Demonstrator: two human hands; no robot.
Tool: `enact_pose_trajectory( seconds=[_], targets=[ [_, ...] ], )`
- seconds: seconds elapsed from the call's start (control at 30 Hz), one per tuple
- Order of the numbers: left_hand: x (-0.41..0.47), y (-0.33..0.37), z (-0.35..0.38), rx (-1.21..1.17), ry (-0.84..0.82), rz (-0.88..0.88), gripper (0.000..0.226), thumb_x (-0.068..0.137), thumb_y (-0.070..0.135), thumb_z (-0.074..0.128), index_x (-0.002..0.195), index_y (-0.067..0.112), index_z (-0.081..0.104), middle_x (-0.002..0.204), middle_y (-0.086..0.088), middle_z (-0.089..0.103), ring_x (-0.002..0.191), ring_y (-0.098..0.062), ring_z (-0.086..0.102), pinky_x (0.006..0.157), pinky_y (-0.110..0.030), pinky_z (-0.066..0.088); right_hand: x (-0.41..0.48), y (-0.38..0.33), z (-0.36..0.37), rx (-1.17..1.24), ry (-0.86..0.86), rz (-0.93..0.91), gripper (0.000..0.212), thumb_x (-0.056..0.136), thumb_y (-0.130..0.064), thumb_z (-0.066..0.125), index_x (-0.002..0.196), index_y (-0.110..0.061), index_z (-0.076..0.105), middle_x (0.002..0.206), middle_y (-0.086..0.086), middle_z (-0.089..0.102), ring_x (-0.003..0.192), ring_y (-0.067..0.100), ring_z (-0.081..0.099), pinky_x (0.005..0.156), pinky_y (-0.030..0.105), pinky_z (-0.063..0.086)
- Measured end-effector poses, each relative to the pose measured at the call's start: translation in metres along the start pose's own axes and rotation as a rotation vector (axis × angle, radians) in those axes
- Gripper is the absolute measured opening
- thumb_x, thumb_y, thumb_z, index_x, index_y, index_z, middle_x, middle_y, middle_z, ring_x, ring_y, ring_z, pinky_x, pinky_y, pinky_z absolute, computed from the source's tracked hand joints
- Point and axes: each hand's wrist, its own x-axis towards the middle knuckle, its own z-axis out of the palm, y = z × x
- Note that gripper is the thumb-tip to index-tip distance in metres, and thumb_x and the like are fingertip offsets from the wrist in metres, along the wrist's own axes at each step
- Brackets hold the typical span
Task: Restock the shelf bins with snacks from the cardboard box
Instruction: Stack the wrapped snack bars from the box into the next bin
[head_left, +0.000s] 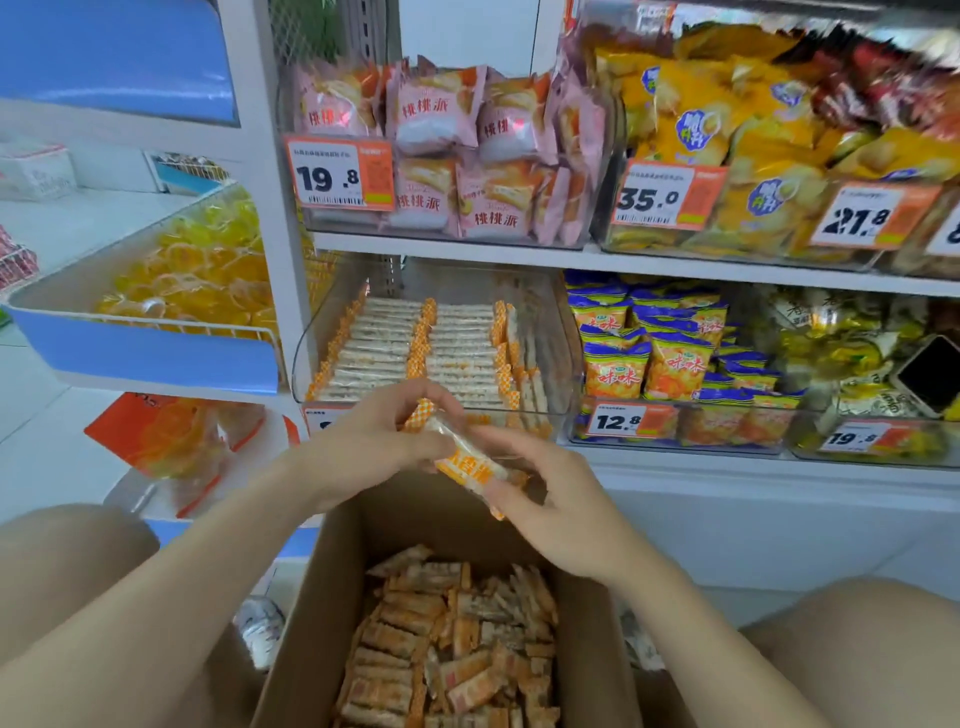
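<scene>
Slanting upper-left to lower-right, snack packet

L hand & R hand bare, forearms bare too; whitish patterned shoe, prob. a sneaker.

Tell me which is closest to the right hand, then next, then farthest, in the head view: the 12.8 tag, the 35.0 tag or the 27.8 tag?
From the right hand, which holds a snack:
1. 12.8 tag: lower shelf, just up and right.
2. 35.0 tag: upper shelf, above.
3. 27.8 tag: upper shelf, far right.
</scene>
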Motion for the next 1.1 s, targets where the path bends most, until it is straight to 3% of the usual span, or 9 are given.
enact_pose_trajectory(
  seconds=[0.1, 0.2, 0.33, 0.4, 0.47, 0.53, 0.7, 0.83, 1.1],
  targets=[
    [0.005, 0.022, -0.008, -0.141, -0.027, -0.001, 0.029, 0.096, 0.000, 0.067, 0.121, 0.015, 0.066, 0.120, -0.011, 0.073, 0.108, -0.031, 0.071, 0.093, -0.044, 0.060, 0.000, -0.016, -0.024, -0.008, -0.038, 0.000, 0.040, 0.103, -0.020, 0.061, 0.130, -0.047, 0.049, 0.127, -0.022, 0.066, 0.118, -0.001, 0.063, 0.082, 0.029, 0.056],
    [0.019, 0.040, -0.010, -0.212, -0.071, 0.029, 0.039, 0.098, -0.005, 0.062, 0.132, 0.014, 0.063, 0.124, -0.022, 0.069, 0.102, -0.032, 0.071, 0.087, -0.041, 0.059, 0.005, -0.023, -0.038, -0.037, -0.021, -0.039, 0.032, 0.101, -0.018, 0.065, 0.120, -0.041, 0.054, 0.118, -0.014, 0.068, 0.108, 0.009, 0.068, 0.084, 0.047, 0.059],
    [0.051, 0.049, -0.009, -0.301, -0.081, 0.053, 0.045, 0.099, -0.004, 0.061, 0.140, 0.014, 0.057, 0.129, -0.028, 0.065, 0.116, -0.037, 0.068, 0.100, -0.048, 0.058, 0.025, -0.023, -0.049, -0.100, 0.010, -0.074, 0.030, 0.100, -0.022, 0.067, 0.121, -0.042, 0.063, 0.115, -0.015, 0.068, 0.108, 0.007, 0.068, 0.087, 0.032, 0.056],
    [0.071, 0.046, -0.006, -0.317, -0.027, 0.043, 0.042, 0.101, 0.004, 0.063, 0.140, 0.015, 0.055, 0.123, -0.021, 0.069, 0.110, -0.030, 0.072, 0.097, -0.047, 0.060, 0.038, -0.020, -0.055, -0.150, 0.073, -0.067, 0.029, 0.098, -0.024, 0.069, 0.122, -0.041, 0.068, 0.109, -0.019, 0.070, 0.100, 0.003, 0.070, 0.083, 0.028, 0.056],
    [0.093, 0.037, -0.003, -0.107, 0.113, 0.030, 0.036, 0.105, 0.025, 0.062, 0.139, 0.019, 0.053, 0.123, -0.011, 0.069, 0.103, -0.023, 0.074, 0.090, -0.044, 0.062, 0.054, -0.015, -0.060, -0.285, 0.190, -0.040, 0.031, 0.096, -0.023, 0.068, 0.123, -0.038, 0.071, 0.095, -0.022, 0.068, 0.083, -0.001, 0.067, 0.076, 0.024, 0.055],
    [0.117, 0.022, -0.004, 0.332, 0.242, 0.074, 0.038, 0.107, 0.041, 0.051, 0.139, 0.020, 0.053, 0.126, -0.003, 0.066, 0.106, -0.021, 0.069, 0.090, -0.044, 0.058, 0.072, -0.012, -0.060, -0.506, 0.257, 0.040, 0.037, 0.099, -0.022, 0.063, 0.133, -0.035, 0.068, 0.099, -0.011, 0.062, 0.080, 0.002, 0.055, 0.080, 0.026, 0.052],
    [0.159, -0.003, -0.001, 1.019, 0.035, 0.108, 0.060, 0.101, 0.058, 0.033, 0.153, 0.029, 0.040, 0.157, -0.006, 0.042, 0.144, -0.037, 0.039, 0.114, -0.060, 0.035, 0.126, -0.004, -0.034, -0.893, 0.138, 0.197, 0.037, 0.099, -0.005, 0.057, 0.134, -0.015, 0.062, 0.133, 0.015, 0.040, 0.097, 0.037, 0.066, 0.081, 0.042, 0.055],
    [0.177, -0.018, 0.000, 1.091, -0.130, -0.054, 0.067, 0.107, 0.055, 0.031, 0.167, 0.036, 0.005, 0.175, 0.006, 0.000, 0.160, -0.035, 0.003, 0.123, -0.062, 0.010, 0.169, 0.012, -0.018, -1.113, 0.105, 0.307, 0.038, 0.101, -0.001, 0.050, 0.137, -0.004, 0.061, 0.149, 0.027, 0.035, 0.116, 0.041, 0.062, 0.094, 0.044, 0.055],
    [0.195, -0.027, -0.005, 1.133, -0.097, 0.042, 0.062, 0.108, 0.059, 0.022, 0.165, 0.035, 0.017, 0.174, 0.010, 0.008, 0.157, -0.028, 0.012, 0.121, -0.057, 0.015, 0.207, 0.047, -0.024, -1.141, -0.051, 0.259, 0.042, 0.100, 0.005, 0.049, 0.142, 0.000, 0.055, 0.137, 0.023, 0.059, 0.122, 0.043, 0.063, 0.092, 0.047, 0.056]
  ],
)
